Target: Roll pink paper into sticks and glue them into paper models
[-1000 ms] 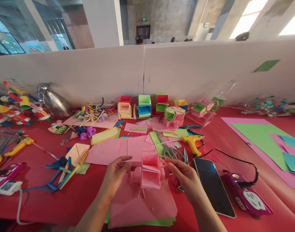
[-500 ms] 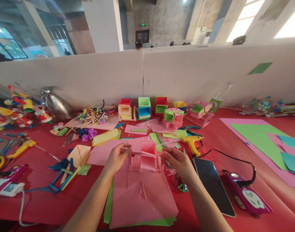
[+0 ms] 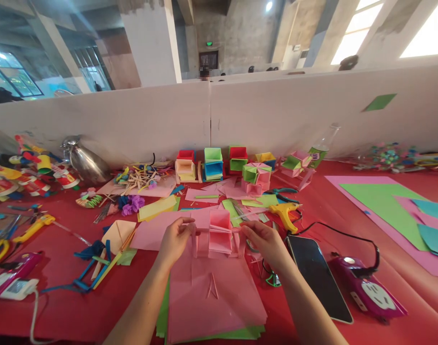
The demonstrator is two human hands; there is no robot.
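A pink folded-paper wheel (image 3: 220, 240) with open box-like pockets stands upright on a pink frame in front of me. Its thin axle runs out to both sides. My left hand (image 3: 176, 241) pinches the left end of the model with thumb and forefinger, while my right hand (image 3: 264, 243) pinches the right end the same way. Exactly which part lies between the fingertips is too small to tell. Below it is a stack of pink paper (image 3: 219, 311) over green sheets. Two thin pink strips (image 3: 212, 286) lie crossed on that stack.
Finished paper wheels (image 3: 213, 163) line the white partition (image 3: 132, 120). To the right are a yellow glue gun (image 3: 284, 214), a phone (image 3: 319, 278) and a purple power strip (image 3: 369, 287). Another glue gun (image 3: 34, 227), blue strips (image 3: 80, 282) and a metal jug (image 3: 85, 160) are left.
My view has tilted up slightly. Both hands keep their hold at the ends of the pink wheel, which stays nearly still.
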